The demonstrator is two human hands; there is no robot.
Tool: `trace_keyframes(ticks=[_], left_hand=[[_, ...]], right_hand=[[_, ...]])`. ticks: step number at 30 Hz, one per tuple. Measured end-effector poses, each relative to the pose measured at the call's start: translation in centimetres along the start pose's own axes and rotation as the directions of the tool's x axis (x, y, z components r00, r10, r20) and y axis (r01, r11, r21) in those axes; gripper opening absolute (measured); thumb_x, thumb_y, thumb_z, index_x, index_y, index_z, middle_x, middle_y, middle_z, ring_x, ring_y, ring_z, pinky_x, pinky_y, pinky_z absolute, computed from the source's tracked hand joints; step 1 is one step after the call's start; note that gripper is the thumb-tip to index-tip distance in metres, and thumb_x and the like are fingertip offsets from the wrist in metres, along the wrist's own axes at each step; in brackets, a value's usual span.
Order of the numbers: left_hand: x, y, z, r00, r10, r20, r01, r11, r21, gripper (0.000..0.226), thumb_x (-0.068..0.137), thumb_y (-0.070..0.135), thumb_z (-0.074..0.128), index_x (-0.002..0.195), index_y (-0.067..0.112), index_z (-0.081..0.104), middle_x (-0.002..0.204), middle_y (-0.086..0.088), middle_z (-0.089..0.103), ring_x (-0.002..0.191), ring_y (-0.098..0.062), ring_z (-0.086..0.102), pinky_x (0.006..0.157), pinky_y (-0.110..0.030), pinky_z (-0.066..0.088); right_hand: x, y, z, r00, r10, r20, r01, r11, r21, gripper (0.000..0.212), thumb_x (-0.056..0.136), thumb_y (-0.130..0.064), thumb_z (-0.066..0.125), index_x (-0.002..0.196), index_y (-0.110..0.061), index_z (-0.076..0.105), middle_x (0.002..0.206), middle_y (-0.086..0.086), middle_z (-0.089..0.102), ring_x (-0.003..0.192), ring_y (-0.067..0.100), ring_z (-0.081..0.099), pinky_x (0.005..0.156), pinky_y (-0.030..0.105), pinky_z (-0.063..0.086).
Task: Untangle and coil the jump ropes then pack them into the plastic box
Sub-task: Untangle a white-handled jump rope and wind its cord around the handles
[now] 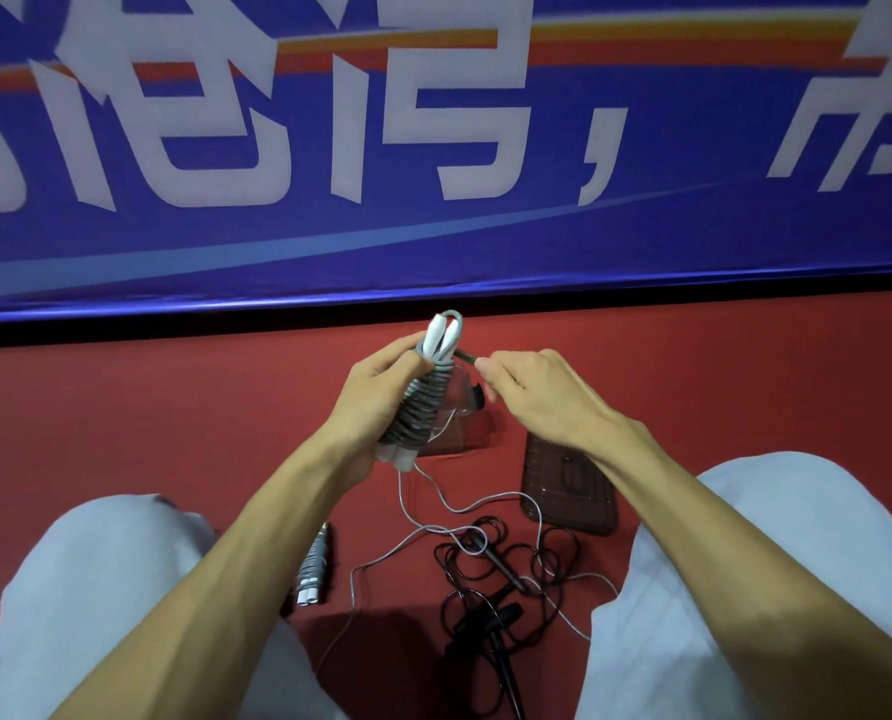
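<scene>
Head view: at frame centre I have the left hand (376,392) gripping the nearly wound grey rope (415,407), the right hand (532,392) pinching its strand. One coiled rope (315,563) lies lower left; the black rope (501,569) remains tangled, and packing the plastic box (467,402) is left

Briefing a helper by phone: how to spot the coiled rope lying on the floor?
Look at the red floor between the knees. By the left knee lies the grey bundle, wound tightly round white handles. The black rope beside it is a loose tangle.
</scene>
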State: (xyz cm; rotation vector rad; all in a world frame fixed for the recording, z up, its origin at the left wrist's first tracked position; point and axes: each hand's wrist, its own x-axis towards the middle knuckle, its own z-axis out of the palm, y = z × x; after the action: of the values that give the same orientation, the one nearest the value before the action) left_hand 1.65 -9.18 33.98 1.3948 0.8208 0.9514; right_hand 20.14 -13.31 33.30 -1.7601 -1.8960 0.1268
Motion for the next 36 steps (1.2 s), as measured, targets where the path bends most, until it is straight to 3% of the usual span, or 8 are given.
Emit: trace_keyframes(ticks=[4, 10, 13, 19, 23, 26, 31, 36], left_hand=[[0.1, 0.2, 0.0, 0.996, -0.038, -0.080, 0.032, 0.997, -0.071, 0.022, 0.096, 0.011, 0.055, 0.097, 0.025, 0.072, 0.076, 0.005, 0.068, 0.054, -0.003, 0.062, 0.046, -0.018, 0.048], [1.0, -0.8, -0.7, 0.986, 0.116, -0.123, -0.095, 0.982, 0.160, 0.026, 0.093, 0.015, 0.063, 0.096, 0.041, 0.068, 0.070, 0.016, 0.070, 0.062, 0.002, 0.063, 0.060, -0.017, 0.051], [1.6, -1.7, -1.3, 0.979, 0.166, -0.120, -0.121, 0.940, 0.318, 0.020, 0.092, 0.025, 0.066, 0.103, 0.041, 0.070, 0.080, 0.012, 0.072, 0.070, -0.007, 0.063, 0.068, -0.031, 0.051], [1.8, -2.2, -2.1, 0.983, 0.183, 0.024, -0.122, 0.545, 0.829, 0.035, 0.092, 0.038, 0.062, 0.126, 0.042, 0.058, 0.103, 0.005, 0.067, 0.098, -0.023, 0.063, 0.080, -0.040, 0.051], [1.1, -2.5, -1.4, 0.971, 0.061, 0.232, -0.240, 0.281, 0.929, 0.036, 0.091, 0.043, 0.058, 0.127, 0.040, 0.054, 0.101, 0.004, 0.058, 0.105, -0.022, 0.057, 0.077, -0.036, 0.044], [0.5, -2.6, -0.5, 0.934, -0.004, 0.357, -0.350, 0.191, 0.917, 0.032, 0.090, 0.042, 0.058, 0.121, 0.036, 0.056, 0.088, 0.005, 0.047, 0.097, -0.021, 0.055, 0.072, -0.032, 0.034], [0.3, -2.3, 0.0, 0.927, -0.002, 0.375, -0.346, 0.378, 0.859, 0.052, 0.070, 0.077, 0.061, 0.115, 0.053, 0.061, 0.083, 0.013, 0.058, 0.080, -0.007, 0.052, 0.067, -0.032, 0.041], [0.5, -2.6, 0.2, 0.950, 0.059, 0.307, -0.267, 0.662, 0.700, 0.040, 0.064, 0.071, 0.071, 0.099, 0.054, 0.068, 0.077, 0.007, 0.069, 0.066, -0.008, 0.055, 0.071, -0.041, 0.050]], right_hand=[[-0.4, -0.2, 0.1, 0.995, -0.035, 0.094, 0.037, 0.999, -0.022, 0.026, 0.103, -0.032, 0.034, 0.103, -0.018, 0.056, 0.093, -0.001, 0.063, 0.085, 0.025, 0.059, 0.076, 0.043, 0.048], [-0.2, -0.6, 0.0, 0.997, 0.055, -0.044, -0.060, 0.991, -0.119, 0.049, 0.099, -0.046, 0.043, 0.057, -0.021, 0.041, 0.057, 0.004, 0.050, 0.061, 0.032, 0.050, 0.057, 0.034, 0.038], [-0.3, -1.5, -0.2, 0.999, -0.029, -0.027, 0.025, 0.989, -0.147, 0.045, 0.101, -0.042, 0.039, 0.061, -0.021, 0.039, 0.063, 0.002, 0.052, 0.066, 0.033, 0.053, 0.061, 0.036, 0.042], [-1.5, -2.5, -0.9, 0.937, -0.203, 0.286, 0.278, 0.927, -0.252, 0.026, 0.104, -0.033, 0.032, 0.096, -0.017, 0.049, 0.092, -0.005, 0.048, 0.081, 0.020, 0.054, 0.072, 0.038, 0.044], [-1.1, -2.5, -0.4, 0.924, -0.300, 0.237, 0.363, 0.884, -0.294, 0.024, 0.101, -0.031, 0.045, 0.107, -0.015, 0.061, 0.095, -0.003, 0.054, 0.086, 0.019, 0.057, 0.071, 0.038, 0.046], [-0.4, -1.5, 0.4, 0.934, -0.344, 0.101, 0.356, 0.921, -0.160, 0.015, 0.092, -0.023, 0.059, 0.092, -0.012, 0.070, 0.086, 0.002, 0.063, 0.079, 0.025, 0.062, 0.068, 0.041, 0.052], [0.5, -0.1, 0.9, 0.969, -0.183, -0.163, 0.201, 0.974, 0.101, 0.005, 0.078, -0.011, 0.072, 0.075, -0.012, 0.076, 0.072, 0.000, 0.067, 0.059, 0.003, 0.056, 0.065, 0.024, 0.048], [0.7, 0.4, 0.3, 0.985, 0.098, -0.139, -0.042, 0.931, 0.363, 0.014, 0.079, -0.011, 0.075, 0.071, -0.022, 0.075, 0.070, 0.001, 0.069, 0.046, 0.016, 0.057, 0.055, 0.021, 0.047]])
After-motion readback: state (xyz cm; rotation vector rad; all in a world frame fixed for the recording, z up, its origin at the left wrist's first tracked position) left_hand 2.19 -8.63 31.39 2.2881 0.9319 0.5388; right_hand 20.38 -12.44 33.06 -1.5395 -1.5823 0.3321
